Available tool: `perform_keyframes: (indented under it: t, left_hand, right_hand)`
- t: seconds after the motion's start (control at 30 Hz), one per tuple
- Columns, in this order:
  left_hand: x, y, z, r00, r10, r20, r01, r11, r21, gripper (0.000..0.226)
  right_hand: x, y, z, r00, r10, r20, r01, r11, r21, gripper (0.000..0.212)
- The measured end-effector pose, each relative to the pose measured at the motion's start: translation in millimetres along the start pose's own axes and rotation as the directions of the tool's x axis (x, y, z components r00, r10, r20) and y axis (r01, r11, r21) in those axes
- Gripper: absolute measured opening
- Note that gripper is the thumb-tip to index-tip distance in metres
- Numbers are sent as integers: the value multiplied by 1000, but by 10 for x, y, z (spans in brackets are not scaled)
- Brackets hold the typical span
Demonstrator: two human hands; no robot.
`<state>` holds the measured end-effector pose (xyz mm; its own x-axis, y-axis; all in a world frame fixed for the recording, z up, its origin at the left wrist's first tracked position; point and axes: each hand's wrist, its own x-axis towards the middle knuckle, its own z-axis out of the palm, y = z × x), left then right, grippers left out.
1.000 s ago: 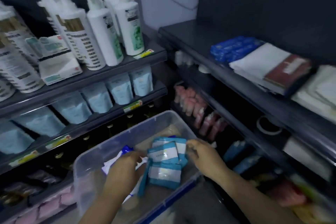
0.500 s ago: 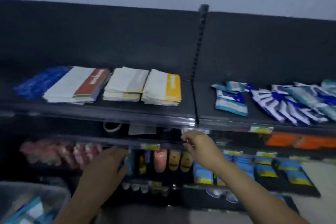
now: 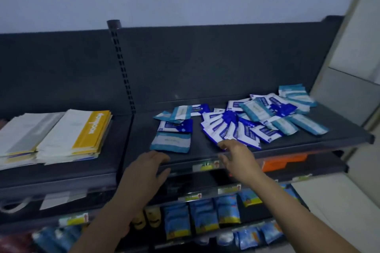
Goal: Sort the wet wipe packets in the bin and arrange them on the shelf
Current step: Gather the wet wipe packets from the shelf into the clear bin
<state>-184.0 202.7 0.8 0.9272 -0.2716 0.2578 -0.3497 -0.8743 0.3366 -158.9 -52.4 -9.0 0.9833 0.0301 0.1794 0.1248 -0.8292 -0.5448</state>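
Wet wipe packets lie on the dark top shelf [image 3: 205, 156]. A teal-and-white packet [image 3: 170, 144] sits near the front edge, with a blue-and-white packet [image 3: 176, 127] behind it. To the right spreads a loose pile of blue-and-white packets [image 3: 228, 129], with teal packets [image 3: 287, 109] mixed in. My left hand [image 3: 147, 168] reaches to the shelf's front edge just below the teal packet, fingers straight and holding nothing. My right hand [image 3: 236, 155] is spread open at the near edge of the blue-and-white pile. The bin is out of view.
Stacks of flat white-and-yellow packs [image 3: 76, 135] fill the shelf section to the left, past a slotted upright post [image 3: 121, 68]. Lower shelves hold blue pouches [image 3: 203, 217] and orange packs [image 3: 283, 162]. A pale wall panel [image 3: 349, 88] stands at the right.
The view has swung from the bin up to the top shelf. Both hands have left the bin's packets and risen to the shelf's front edge, empty.
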Motion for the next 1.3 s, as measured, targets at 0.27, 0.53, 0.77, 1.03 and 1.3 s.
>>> perform_keyframes:
  t: [0.27, 0.53, 0.77, 1.03, 1.3]
  left_hand:
    - [815, 537, 462, 991, 73, 112, -76, 997, 23, 45]
    - [1669, 650, 954, 979, 91, 182, -72, 991, -109, 71]
    - [2416, 607, 1239, 860, 83, 503, -30, 993, -112, 105]
    - [2902, 603, 1289, 852, 100, 515, -18, 986, -163, 108]
    - [3021, 767, 1249, 821, -31, 571, 67, 997, -43, 105]
  right_hand:
    - [385, 681, -195, 988, 156, -11, -156, 985, -70, 66]
    - [823, 937, -49, 976, 132, 175, -92, 971, -220, 90]
    - [1220, 1095, -268, 998, 62, -13, -63, 979, -196, 45]
    - [1581, 1130, -922, 872, 193, -450, -19, 932, 362, 26]
    - [1691, 2074, -779, 990, 140, -9, -139, 974, -178, 53]
